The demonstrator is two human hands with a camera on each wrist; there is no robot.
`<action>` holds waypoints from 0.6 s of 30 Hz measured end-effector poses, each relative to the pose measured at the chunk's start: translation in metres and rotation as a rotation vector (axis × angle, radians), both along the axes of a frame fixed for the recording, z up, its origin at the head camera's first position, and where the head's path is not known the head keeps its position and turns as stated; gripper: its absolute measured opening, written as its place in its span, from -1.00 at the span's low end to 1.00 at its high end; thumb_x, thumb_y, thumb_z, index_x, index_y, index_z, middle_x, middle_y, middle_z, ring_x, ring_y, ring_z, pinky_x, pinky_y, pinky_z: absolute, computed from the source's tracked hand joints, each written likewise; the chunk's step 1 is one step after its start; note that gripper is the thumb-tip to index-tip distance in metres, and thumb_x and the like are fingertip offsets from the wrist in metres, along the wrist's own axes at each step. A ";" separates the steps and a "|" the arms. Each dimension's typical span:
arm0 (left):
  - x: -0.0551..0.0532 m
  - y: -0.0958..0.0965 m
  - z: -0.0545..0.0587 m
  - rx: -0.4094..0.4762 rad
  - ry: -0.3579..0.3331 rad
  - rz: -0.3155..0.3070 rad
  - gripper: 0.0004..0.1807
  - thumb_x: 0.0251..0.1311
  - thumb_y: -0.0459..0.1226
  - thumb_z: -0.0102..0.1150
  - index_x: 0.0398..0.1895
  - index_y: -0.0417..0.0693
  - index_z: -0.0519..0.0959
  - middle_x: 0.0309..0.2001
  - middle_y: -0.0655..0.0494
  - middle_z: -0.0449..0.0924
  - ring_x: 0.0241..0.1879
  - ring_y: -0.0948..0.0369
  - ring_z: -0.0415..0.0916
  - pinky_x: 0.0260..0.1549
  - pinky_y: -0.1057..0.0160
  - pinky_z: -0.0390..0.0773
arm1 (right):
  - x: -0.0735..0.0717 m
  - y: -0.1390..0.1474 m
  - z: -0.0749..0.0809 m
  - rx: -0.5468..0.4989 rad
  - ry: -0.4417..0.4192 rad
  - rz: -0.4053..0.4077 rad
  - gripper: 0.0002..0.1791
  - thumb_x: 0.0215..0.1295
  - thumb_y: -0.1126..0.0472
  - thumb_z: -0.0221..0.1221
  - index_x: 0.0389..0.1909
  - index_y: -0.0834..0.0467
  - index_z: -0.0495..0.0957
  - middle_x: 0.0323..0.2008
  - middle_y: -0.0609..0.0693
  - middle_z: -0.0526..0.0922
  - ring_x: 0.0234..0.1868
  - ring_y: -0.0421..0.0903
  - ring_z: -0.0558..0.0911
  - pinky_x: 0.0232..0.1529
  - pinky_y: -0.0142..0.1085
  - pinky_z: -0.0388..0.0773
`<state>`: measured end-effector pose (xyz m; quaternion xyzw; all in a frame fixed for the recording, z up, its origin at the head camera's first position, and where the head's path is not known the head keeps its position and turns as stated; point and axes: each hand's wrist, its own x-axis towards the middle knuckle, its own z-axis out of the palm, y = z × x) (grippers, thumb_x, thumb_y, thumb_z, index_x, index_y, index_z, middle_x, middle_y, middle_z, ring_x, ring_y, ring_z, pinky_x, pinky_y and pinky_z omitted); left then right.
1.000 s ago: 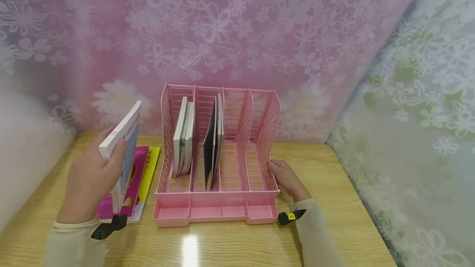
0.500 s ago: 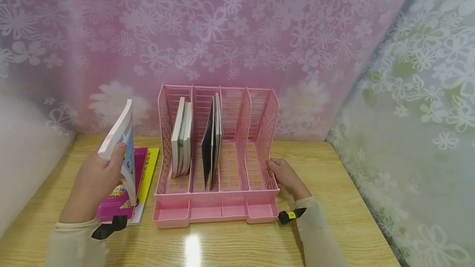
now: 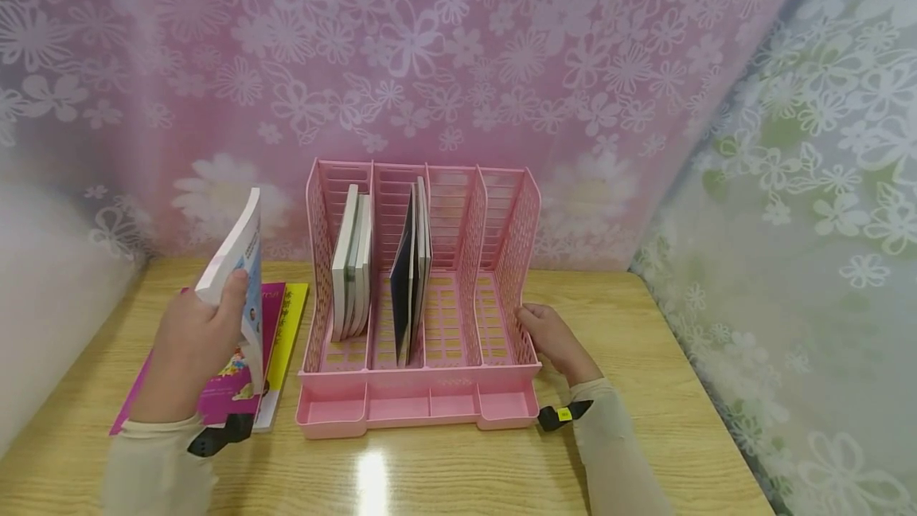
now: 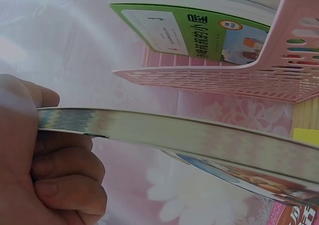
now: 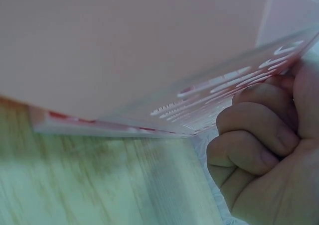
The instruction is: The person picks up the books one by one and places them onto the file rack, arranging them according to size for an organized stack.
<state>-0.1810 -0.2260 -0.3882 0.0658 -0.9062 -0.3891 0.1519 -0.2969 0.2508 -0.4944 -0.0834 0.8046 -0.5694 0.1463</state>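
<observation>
My left hand (image 3: 192, 345) grips a paperback book (image 3: 232, 252) with a white edge and a blue picture cover, holding it on edge above the magenta book (image 3: 224, 406). In the left wrist view, the thumb and fingers pinch one end of this book (image 4: 199, 135), whose page edge faces the camera. To its right stands a pink desktop book rack (image 3: 419, 377) with upright dividers. My right hand (image 3: 555, 343) pinches the rack's right side wall; in the right wrist view its other fingers (image 5: 251, 123) are curled beside that slotted wall.
Several books (image 3: 351, 269) stand in the rack's leftmost slot, and thin books (image 3: 411, 277), one dark-covered, in the second. A yellow book (image 3: 288, 325) lies partly under the magenta one. Small trays (image 3: 397, 407) line the rack's front. A floral curtain (image 3: 430, 62) hangs behind the wooden table (image 3: 458, 468).
The book in my left hand has turned, showing less of its edge to the head view. My left hand has shifted slightly right, exposing the magenta book's left corner. My right hand keeps its place.
</observation>
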 end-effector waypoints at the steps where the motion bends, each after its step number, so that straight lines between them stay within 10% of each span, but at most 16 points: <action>1: 0.000 0.001 0.000 0.000 -0.011 -0.001 -0.24 0.59 0.10 -0.22 0.22 -0.55 0.43 -0.04 -0.58 0.57 -0.19 -0.39 0.63 -0.47 -0.09 0.67 | 0.000 0.000 -0.001 0.003 0.006 -0.002 -0.41 0.68 -0.02 -0.14 0.04 0.50 0.54 -0.16 0.40 0.71 -0.32 0.00 0.71 -0.31 -0.20 0.70; 18: -0.002 0.008 -0.002 0.044 -0.029 -0.014 -0.23 0.59 0.12 -0.22 0.33 -0.50 0.38 0.07 -0.57 0.54 -0.09 -0.37 0.60 -0.34 -0.22 0.67 | 0.000 -0.001 -0.002 0.001 0.000 -0.022 -0.41 0.66 -0.03 -0.11 0.02 0.49 0.54 -0.18 0.37 0.71 -0.33 -0.03 0.70 -0.32 -0.21 0.70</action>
